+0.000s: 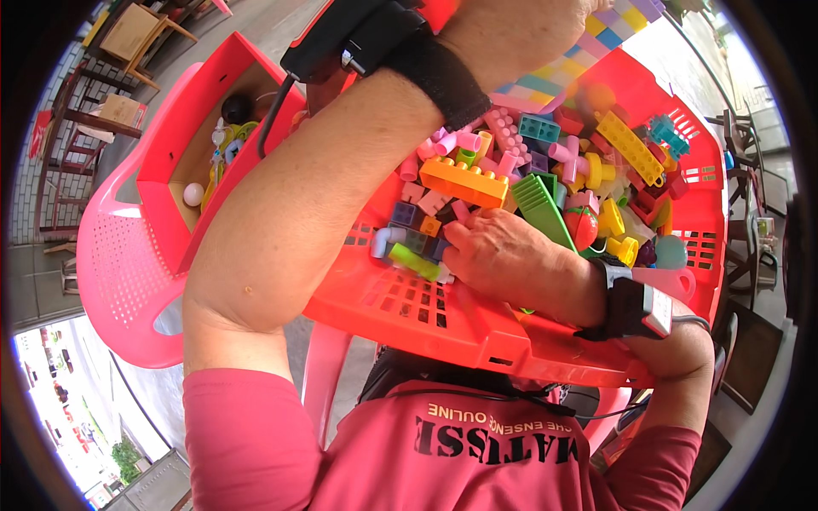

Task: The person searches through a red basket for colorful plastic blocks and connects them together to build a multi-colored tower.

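Note:
A red plastic basket (409, 336) full of mixed toy pieces is in front of me. My right hand (503, 255) reaches into its near left part, fingers curled down among the bricks; whatever they hold is hidden. Beside its fingertips are a translucent green brick (415, 261) and a light blue curved piece (383, 242). An orange brick (464, 182) and a ridged green piece (543, 209) lie just beyond. My left hand (524, 38) stretches over the basket's far side, next to a pastel wall of stacked bricks (579, 64). The upper picture edge cuts off its fingers.
A red box (162, 200) with a white ball (193, 194) and small toys stands on a pink plastic chair (119, 277) at the left. Yellow bricks (630, 149) and a strawberry toy (582, 227) fill the basket's right part. Wooden furniture (132, 38) stands farther off.

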### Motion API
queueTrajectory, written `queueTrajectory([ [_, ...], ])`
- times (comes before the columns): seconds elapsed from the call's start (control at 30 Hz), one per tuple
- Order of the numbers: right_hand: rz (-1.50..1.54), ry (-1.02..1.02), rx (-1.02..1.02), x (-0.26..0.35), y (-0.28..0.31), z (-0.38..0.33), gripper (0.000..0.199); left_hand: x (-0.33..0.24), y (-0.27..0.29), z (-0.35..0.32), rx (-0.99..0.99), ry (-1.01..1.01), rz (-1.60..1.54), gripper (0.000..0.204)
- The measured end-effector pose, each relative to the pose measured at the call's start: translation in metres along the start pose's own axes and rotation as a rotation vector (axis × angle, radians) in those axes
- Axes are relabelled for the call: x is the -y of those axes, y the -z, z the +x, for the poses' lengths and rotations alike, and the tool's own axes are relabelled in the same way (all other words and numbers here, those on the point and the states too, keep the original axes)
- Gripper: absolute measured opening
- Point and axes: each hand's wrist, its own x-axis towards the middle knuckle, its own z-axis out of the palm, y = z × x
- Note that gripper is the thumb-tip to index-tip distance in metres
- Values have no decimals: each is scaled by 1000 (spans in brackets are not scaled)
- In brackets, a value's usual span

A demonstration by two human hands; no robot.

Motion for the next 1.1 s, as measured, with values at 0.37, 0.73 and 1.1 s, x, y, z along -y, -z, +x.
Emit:
queueTrajectory([
  [0.37, 337, -25, -87, -11, 0, 1, 13, 0, 3, 0, 67, 54, -80, 36],
  [0.73, 283, -46, 41, -7, -8, 9, 25, -4, -3, 7, -1, 149, 78, 35],
  [1.1, 330, 60, -112, -7, -7, 7, 20, 0, -7, 7, -3, 151, 25, 34],
])
